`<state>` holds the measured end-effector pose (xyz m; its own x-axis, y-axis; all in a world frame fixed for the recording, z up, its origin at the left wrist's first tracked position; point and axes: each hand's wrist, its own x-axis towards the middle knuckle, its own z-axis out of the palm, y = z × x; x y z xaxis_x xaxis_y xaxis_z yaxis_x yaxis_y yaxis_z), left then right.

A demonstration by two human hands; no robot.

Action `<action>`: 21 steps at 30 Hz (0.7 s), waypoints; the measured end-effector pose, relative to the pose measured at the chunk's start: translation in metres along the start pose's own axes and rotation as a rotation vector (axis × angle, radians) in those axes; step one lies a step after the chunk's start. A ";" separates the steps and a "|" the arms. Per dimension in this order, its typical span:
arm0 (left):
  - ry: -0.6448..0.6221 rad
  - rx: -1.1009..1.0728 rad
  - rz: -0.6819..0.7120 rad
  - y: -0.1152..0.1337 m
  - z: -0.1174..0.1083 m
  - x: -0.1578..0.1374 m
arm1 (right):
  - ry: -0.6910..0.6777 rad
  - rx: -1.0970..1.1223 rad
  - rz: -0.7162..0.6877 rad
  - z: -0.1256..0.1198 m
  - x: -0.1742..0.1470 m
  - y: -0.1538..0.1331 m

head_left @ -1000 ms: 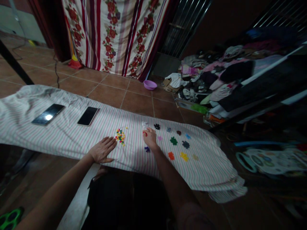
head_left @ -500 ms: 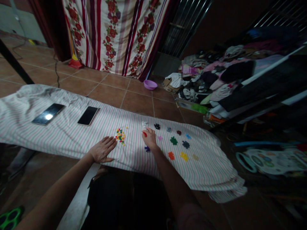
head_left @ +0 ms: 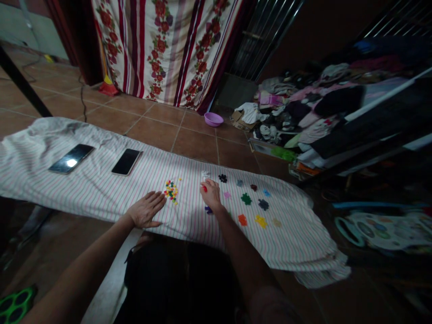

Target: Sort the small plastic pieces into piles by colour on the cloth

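Observation:
My left hand (head_left: pixel 146 210) lies flat on the striped cloth (head_left: pixel 111 200), fingers stretched out, holding nothing. Its fingertips are beside a mixed pile of small coloured pieces (head_left: pixel 171 192), mostly yellow, red, green and white. My right hand (head_left: pixel 211 194) is bent down with its fingers drawn together at some small red pieces (head_left: pixel 204 188); whether a piece is pinched there is hidden. Around it lie single-colour heaps: white pieces (head_left: pixel 205 174), black pieces (head_left: pixel 222 178), pink pieces (head_left: pixel 227 195), purple pieces (head_left: pixel 208 209), and green pieces (head_left: pixel 246 198). The right forearm partly covers a light green bit.
Further right are orange pieces (head_left: pixel 242 219), yellow pieces (head_left: pixel 261 221), beige pieces (head_left: pixel 277 222) and dark grey pieces (head_left: pixel 263 204). Two phones (head_left: pixel 127 162) lie on the left of the cloth. A purple basin (head_left: pixel 213 119) sits on the tiled floor, near heaped clothes (head_left: pixel 270 114).
The whole view has shifted slightly to the right. Both hands keep nearly the same places over the cloth, and the heaps look unchanged.

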<state>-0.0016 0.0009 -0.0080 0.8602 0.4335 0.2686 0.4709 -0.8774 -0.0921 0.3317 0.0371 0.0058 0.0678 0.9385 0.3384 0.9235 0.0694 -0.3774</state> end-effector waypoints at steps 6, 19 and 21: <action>0.016 0.010 0.006 0.000 0.001 -0.001 | -0.006 0.026 -0.042 0.001 0.005 -0.015; 0.009 0.032 0.016 0.001 -0.003 0.001 | -0.089 0.172 -0.183 0.021 0.009 -0.059; 0.010 0.028 0.011 0.001 -0.004 0.001 | -0.106 0.186 -0.191 0.024 0.010 -0.065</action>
<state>-0.0005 -0.0002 -0.0041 0.8636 0.4214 0.2769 0.4666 -0.8760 -0.1219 0.2632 0.0502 0.0125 -0.1498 0.9319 0.3304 0.8299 0.3001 -0.4702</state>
